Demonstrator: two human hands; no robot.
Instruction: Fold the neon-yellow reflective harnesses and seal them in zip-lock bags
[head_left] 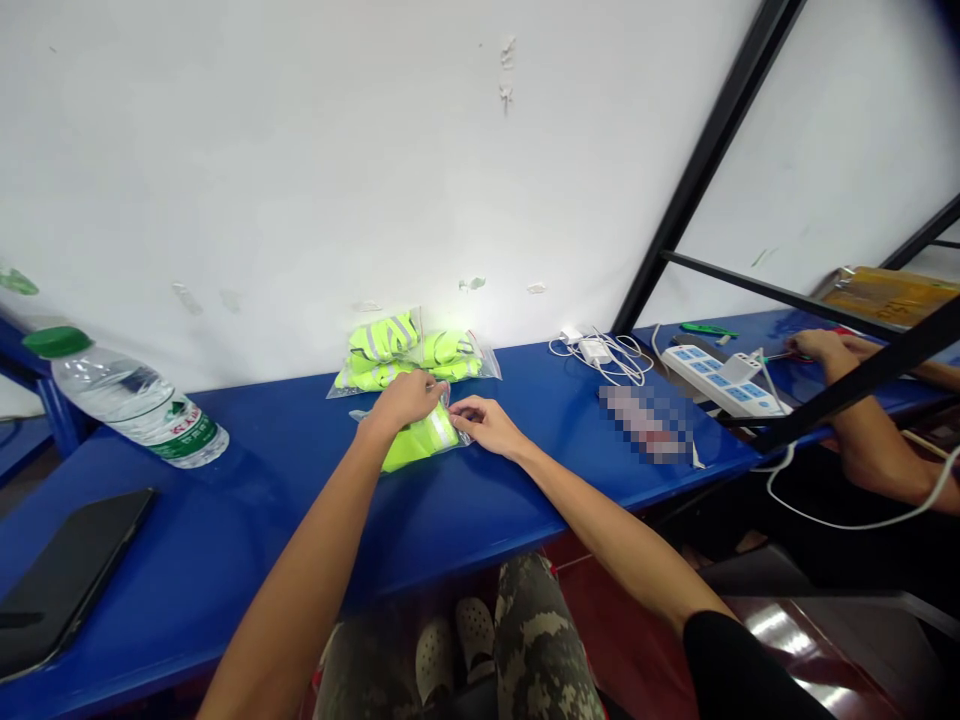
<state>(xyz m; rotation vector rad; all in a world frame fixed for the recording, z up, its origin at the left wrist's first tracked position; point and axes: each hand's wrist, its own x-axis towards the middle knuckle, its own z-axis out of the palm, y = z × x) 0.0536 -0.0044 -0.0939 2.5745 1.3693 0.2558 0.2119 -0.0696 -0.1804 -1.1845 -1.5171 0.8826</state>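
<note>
A folded neon-yellow reflective vest point(409, 446) with a silver stripe lies in a clear plastic bag on the blue table point(285, 520). My left hand point(409, 398) rests over the bag's far side, its fingers bent down at the bag's upper right corner. At the right end of the bag, my right hand point(487, 424) pinches the clear plastic edge between thumb and fingers. The left fingertips are close to the right ones and seem closed on the bag's edge too. Just behind, against the wall, sits a pile of similar bagged yellow vests point(386, 340).
A water bottle point(142, 400) with a green cap and a dark tablet point(71, 570) are on the left. White charger cables point(607, 355), a blurred-out flat object point(649, 422) and a power strip point(724, 380) lie right. Beyond a black metal frame point(705, 150), another person's hands point(825, 345) work.
</note>
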